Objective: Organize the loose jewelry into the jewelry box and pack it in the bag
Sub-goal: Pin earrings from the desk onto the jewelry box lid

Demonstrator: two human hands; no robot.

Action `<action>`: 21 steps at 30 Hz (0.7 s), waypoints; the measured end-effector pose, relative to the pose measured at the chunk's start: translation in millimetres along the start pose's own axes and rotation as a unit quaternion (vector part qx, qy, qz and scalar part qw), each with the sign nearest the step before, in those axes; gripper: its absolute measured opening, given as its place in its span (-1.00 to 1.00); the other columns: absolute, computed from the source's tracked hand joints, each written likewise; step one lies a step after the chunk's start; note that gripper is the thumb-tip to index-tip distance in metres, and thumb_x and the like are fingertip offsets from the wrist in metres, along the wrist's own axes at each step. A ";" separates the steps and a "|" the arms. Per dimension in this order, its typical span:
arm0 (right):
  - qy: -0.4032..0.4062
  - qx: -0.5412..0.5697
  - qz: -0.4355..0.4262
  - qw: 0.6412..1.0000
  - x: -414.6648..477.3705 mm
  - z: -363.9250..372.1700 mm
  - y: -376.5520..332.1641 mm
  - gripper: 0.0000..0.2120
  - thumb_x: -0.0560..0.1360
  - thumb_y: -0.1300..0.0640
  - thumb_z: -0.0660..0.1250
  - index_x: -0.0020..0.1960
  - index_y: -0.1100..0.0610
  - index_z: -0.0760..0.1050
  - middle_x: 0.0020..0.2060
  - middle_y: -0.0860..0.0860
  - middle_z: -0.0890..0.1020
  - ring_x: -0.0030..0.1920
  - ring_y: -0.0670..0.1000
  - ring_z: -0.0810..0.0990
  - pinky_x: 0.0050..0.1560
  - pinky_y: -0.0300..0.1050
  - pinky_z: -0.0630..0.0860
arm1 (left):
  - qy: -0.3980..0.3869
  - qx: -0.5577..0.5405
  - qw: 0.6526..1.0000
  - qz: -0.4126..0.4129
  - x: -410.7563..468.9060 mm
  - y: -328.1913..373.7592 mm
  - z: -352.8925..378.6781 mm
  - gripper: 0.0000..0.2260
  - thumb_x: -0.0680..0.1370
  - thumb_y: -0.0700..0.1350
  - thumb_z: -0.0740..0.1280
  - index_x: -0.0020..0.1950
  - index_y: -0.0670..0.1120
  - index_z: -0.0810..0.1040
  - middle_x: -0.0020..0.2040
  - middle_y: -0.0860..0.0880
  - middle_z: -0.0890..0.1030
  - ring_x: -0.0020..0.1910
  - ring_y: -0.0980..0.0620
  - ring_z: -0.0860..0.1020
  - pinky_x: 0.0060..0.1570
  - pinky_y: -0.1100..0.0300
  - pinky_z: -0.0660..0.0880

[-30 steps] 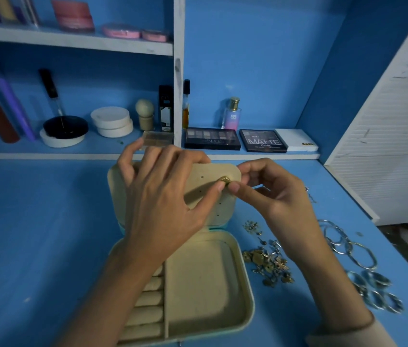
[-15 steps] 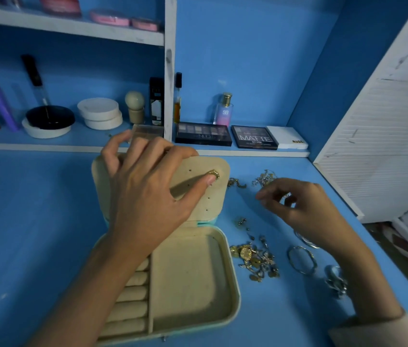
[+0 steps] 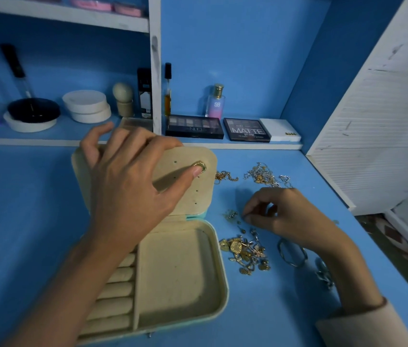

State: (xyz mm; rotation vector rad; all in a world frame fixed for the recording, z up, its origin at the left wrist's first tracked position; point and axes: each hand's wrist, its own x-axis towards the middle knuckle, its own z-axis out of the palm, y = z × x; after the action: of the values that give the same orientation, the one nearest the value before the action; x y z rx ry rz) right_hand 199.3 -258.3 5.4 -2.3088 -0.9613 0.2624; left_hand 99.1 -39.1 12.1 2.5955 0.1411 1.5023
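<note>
Gold stud (image 3: pixel 201 166) may pop out if thumb slips.
Left hand (image 3: pixel 128 191) clamps cream jewelry box lid (image 3: pixel 185 196); right hand (image 3: pixel 288 216) pinches tiny metal bit (image 3: pixel 245 218), easily dropped.

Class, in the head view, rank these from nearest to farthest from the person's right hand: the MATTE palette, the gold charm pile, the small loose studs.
From the right hand:
1. small loose studs, by its fingers.
2. gold charm pile, toward the person.
3. MATTE palette, back on the ledge.

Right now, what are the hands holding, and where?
The left hand holds the box lid by its top edge, thumb pressing an earring. The right hand pinches at something tiny on the table; too small to tell.
</note>
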 end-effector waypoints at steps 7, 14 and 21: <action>-0.001 -0.010 -0.007 1.000 1.3 1.9 1.8 -0.84 0.37 0.26 0.47 -0.22 0.01 0.62 -0.28 -0.14 0.60 -0.26 -0.15 0.54 -0.24 -0.40 0.41 | 0.004 -0.002 1.000 -0.001 0.3 -0.1 -0.2 -0.66 0.48 0.19 0.37 -0.04 -0.09 0.62 -0.18 -0.03 0.60 -0.11 -0.05 0.50 0.24 -0.05 0.20; 0.008 -0.031 -0.014 0.999 2.3 4.7 0.9 -0.81 0.37 0.25 0.48 -0.27 -0.03 0.58 -0.28 -0.14 0.58 -0.22 -0.20 0.53 -0.23 -0.41 0.39 | 0.004 -0.007 1.000 0.000 0.1 -0.2 -0.5 -0.66 0.48 0.19 0.37 -0.04 -0.09 0.62 -0.18 -0.03 0.59 -0.09 -0.03 0.48 0.24 -0.05 0.21; 0.032 -0.036 -0.007 0.999 2.3 4.4 3.1 -0.87 0.39 0.27 0.44 -0.24 0.05 0.59 -0.29 -0.15 0.60 -0.20 -0.18 0.55 -0.20 -0.38 0.44 | 0.002 -0.008 1.000 -0.002 0.2 -0.1 -0.2 -0.65 0.48 0.19 0.37 -0.05 -0.09 0.63 -0.18 -0.03 0.58 -0.09 -0.02 0.47 0.24 -0.03 0.20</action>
State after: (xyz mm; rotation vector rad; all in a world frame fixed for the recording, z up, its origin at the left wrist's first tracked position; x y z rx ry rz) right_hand 200.9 -256.4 0.1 -2.3589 -0.9692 0.1500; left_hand 99.1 -39.0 12.4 2.5784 0.1347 1.5015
